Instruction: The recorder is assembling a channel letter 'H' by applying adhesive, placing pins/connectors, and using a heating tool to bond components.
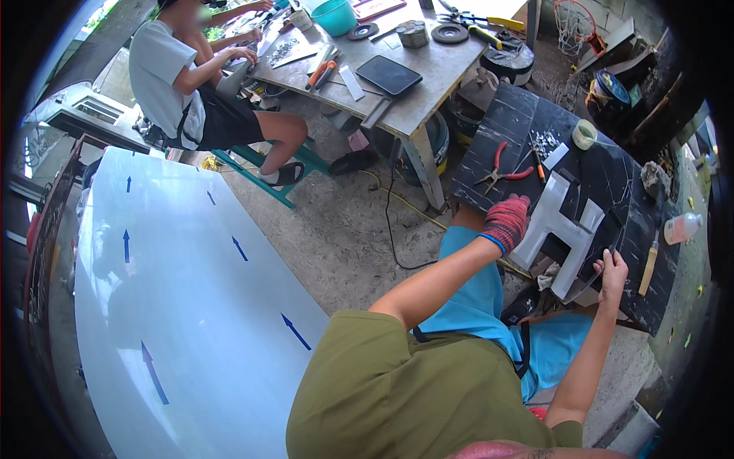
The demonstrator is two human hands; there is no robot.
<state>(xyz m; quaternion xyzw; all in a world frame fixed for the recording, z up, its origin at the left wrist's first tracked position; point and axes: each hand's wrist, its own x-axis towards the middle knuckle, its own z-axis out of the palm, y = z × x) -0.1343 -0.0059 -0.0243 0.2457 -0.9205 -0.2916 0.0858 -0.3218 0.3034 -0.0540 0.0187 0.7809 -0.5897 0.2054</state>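
A pale grey letter-shaped piece (552, 218) with an upright edge lies at the near side of the black marbled board (474, 172). My left hand (508, 223), in a red and dark knitted glove, is closed beside its left end; what the fingers hold, if anything, is hidden. My bare right hand (612, 274) pinches a thin, bent strip (587, 289) near the piece's right end. Beyond my left hand lie red-handled pliers (506, 170). An orange and black pen-like tool (538, 164) rests by a small white rectangle (556, 156) and a scatter of small bits (546, 143).
On the board stand a small jar (584, 135), a clear bottle (683, 228) and a wooden-handled tool (648, 269). A co-worker (172, 69) sits at a metal table (306, 90) holding a phone-like black tablet (389, 75). A large pale sheet (199, 306) with blue arrows is at left.
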